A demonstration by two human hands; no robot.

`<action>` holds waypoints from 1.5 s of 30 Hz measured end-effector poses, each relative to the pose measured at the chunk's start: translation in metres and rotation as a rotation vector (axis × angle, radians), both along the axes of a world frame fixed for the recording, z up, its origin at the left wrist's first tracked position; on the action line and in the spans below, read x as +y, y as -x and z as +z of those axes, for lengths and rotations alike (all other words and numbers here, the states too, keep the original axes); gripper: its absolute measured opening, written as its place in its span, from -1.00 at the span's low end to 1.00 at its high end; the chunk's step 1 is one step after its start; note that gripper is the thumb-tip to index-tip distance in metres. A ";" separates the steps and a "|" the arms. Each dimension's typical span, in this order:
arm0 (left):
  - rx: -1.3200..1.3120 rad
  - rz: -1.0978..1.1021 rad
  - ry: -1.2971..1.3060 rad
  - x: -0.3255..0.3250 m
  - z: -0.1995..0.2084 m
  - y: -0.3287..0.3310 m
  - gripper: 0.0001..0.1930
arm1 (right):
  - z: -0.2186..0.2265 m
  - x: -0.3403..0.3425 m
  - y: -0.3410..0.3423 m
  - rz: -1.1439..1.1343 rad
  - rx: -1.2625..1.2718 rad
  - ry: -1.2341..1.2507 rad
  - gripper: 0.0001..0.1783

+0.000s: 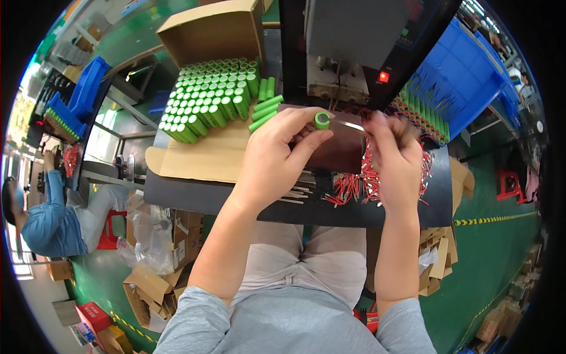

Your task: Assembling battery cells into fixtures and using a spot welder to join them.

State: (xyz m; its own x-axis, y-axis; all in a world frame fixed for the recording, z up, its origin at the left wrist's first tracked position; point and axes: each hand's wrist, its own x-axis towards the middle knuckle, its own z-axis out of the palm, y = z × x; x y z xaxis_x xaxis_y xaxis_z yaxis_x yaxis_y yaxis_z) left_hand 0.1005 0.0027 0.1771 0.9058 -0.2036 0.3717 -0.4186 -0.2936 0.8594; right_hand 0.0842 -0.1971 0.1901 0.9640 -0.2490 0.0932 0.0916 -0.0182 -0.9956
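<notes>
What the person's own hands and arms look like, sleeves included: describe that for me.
The left hand and right hand are bare, with no gloves visible; the right one is partly blurred. The left forearm and right forearm are uncovered, with no watch or cable showing. The left sleeve and right sleeve are short, greyish blue, ending around the elbows.

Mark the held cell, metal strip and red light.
Held cell [322, 120], head view: end face.
Metal strip [350, 124], head view: middle of its length.
Red light [384, 76], head view: its lit face.
</notes>
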 end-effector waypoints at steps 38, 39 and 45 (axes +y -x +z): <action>0.042 -0.083 -0.050 -0.004 0.007 -0.008 -0.75 | -0.074 -0.056 0.046 -0.114 -0.002 0.676 -0.87; 0.047 -0.086 -0.043 -0.004 0.007 -0.007 -0.75 | -0.076 -0.060 0.046 -0.108 0.012 0.446 -0.89; 0.073 -0.085 -0.036 -0.004 0.007 -0.006 -0.74 | -0.078 -0.063 0.046 -0.106 0.001 0.247 -0.94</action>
State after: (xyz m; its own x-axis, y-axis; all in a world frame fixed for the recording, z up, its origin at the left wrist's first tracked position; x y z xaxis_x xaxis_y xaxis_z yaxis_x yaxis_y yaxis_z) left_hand 0.1069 -0.0010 0.1842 0.9090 -0.2929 0.2967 -0.3803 -0.2912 0.8778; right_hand 0.0383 -0.2606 0.1118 0.9339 -0.3181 0.1629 0.0756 -0.2696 -0.9600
